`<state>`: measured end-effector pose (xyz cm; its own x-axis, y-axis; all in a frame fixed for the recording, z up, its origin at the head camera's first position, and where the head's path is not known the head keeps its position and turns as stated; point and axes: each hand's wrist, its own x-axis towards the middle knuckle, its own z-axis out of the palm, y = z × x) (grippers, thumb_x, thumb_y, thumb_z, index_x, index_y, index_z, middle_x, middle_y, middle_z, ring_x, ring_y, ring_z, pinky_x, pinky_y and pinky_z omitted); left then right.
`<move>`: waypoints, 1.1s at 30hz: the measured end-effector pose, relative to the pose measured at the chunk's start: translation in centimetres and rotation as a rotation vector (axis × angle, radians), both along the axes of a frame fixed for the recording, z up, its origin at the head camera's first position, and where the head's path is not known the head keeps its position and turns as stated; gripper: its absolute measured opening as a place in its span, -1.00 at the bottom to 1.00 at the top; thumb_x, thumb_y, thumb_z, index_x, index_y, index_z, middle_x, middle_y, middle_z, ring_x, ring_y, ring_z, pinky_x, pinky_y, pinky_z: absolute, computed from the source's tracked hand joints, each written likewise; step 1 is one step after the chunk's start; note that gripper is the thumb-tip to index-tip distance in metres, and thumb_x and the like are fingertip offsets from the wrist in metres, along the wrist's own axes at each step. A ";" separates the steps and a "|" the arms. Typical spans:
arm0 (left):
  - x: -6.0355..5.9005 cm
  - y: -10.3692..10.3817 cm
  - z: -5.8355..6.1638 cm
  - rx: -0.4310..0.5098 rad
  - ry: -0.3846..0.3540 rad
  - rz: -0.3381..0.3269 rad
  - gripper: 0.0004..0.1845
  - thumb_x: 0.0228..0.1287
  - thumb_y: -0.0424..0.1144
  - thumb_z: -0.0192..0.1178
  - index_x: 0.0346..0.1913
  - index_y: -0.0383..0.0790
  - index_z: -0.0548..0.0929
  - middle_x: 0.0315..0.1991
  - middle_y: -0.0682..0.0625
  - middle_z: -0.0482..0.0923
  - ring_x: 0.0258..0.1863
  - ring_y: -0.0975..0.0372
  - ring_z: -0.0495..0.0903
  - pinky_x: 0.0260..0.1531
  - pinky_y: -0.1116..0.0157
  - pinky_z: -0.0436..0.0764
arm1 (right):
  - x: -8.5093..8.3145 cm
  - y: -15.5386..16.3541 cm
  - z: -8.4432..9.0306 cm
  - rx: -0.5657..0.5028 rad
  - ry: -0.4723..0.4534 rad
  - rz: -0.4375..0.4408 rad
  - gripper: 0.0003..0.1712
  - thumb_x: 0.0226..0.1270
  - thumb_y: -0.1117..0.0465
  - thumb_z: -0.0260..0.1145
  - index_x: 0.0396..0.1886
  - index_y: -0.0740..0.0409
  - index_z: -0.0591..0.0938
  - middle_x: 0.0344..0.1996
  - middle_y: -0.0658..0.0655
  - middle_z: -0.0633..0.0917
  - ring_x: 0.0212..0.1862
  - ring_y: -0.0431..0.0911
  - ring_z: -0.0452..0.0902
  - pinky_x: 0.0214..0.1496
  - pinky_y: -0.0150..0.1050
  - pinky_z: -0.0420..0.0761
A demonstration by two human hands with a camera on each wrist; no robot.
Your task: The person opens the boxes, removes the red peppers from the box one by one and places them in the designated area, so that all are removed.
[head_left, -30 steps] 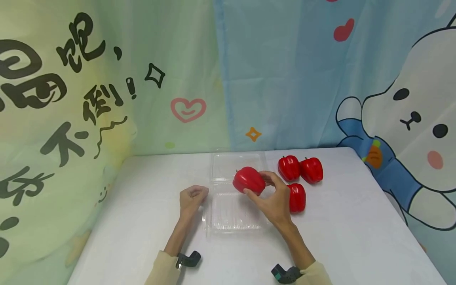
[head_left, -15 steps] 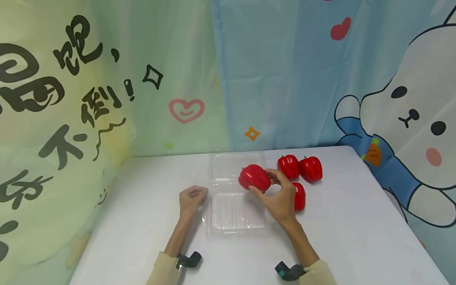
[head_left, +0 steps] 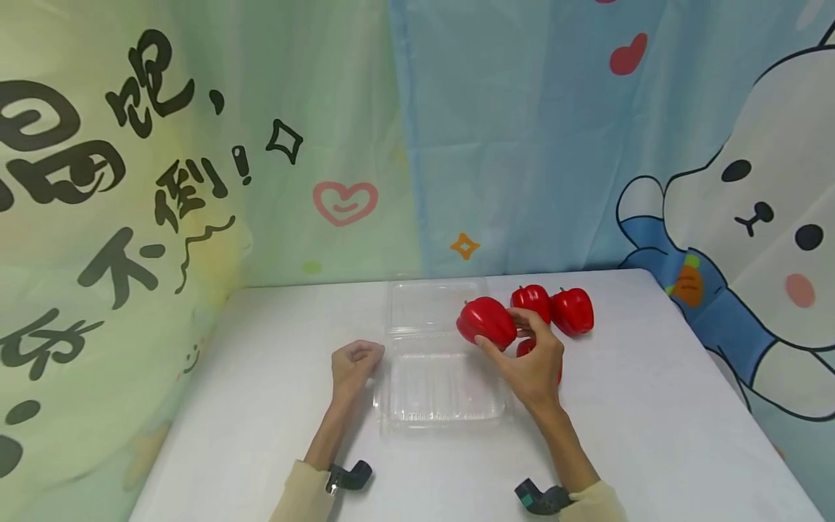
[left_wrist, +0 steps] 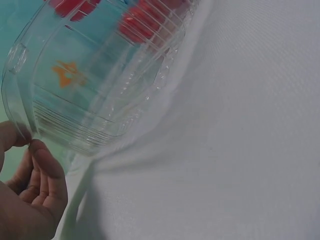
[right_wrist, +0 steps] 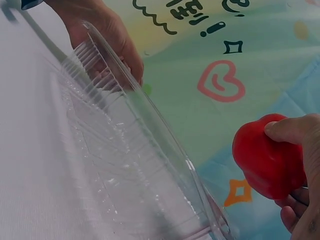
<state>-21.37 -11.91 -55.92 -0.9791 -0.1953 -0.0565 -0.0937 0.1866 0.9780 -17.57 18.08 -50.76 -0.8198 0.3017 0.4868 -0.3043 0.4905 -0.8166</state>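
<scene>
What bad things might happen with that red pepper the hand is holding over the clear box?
1. The right hand holds the red pepper only by its fingertips, above the table, so it might slip and fall.
2. The clear box is thin and light. The left hand only pinches its edge, so a dropped pepper might tip it or shove it away.
3. Three other peppers sit close beside the right hand, so it might bump them and make them roll.
</scene>
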 end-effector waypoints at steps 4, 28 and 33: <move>0.1 0.3 0.1 -0.003 -0.017 0.000 -0.83 0.34 -0.27 0.42 -0.16 -0.34 0.81 -0.33 -0.22 0.86 -0.41 0.24 0.73 -0.30 0.40 0.67 | 0.2 0.5 0.0 -0.009 -0.006 -0.007 -0.15 -0.05 0.19 0.80 0.29 0.22 0.68 0.12 0.21 0.82 0.00 -0.05 0.70 -0.09 -0.57 0.64; 0.2 0.3 0.0 -0.023 -0.011 0.000 -0.83 0.35 -0.26 0.41 -0.16 -0.34 0.81 -0.31 -0.22 0.87 -0.40 0.26 0.73 -0.30 0.41 0.67 | 0.7 2.4 0.0 -0.027 -0.012 -0.080 -0.11 -0.03 0.24 0.80 0.36 0.18 0.64 0.30 0.15 0.76 0.20 -0.15 0.65 0.26 -0.27 0.71; 0.3 0.3 0.0 -0.022 -0.004 -0.006 -0.80 0.36 -0.25 0.41 -0.15 -0.36 0.81 -0.29 -0.24 0.87 -0.38 0.25 0.74 -0.30 0.41 0.68 | 0.9 2.6 0.1 -0.024 -0.011 -0.108 -0.12 -0.02 0.24 0.79 0.36 0.20 0.63 0.29 0.14 0.75 0.17 -0.22 0.62 0.26 -0.06 0.77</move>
<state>-21.11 -11.61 -55.87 -0.9800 -0.1910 -0.0564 -0.0967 0.2088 0.9732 -16.71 20.70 -50.65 -0.7873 0.4000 0.4693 -0.2412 0.5006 -0.8314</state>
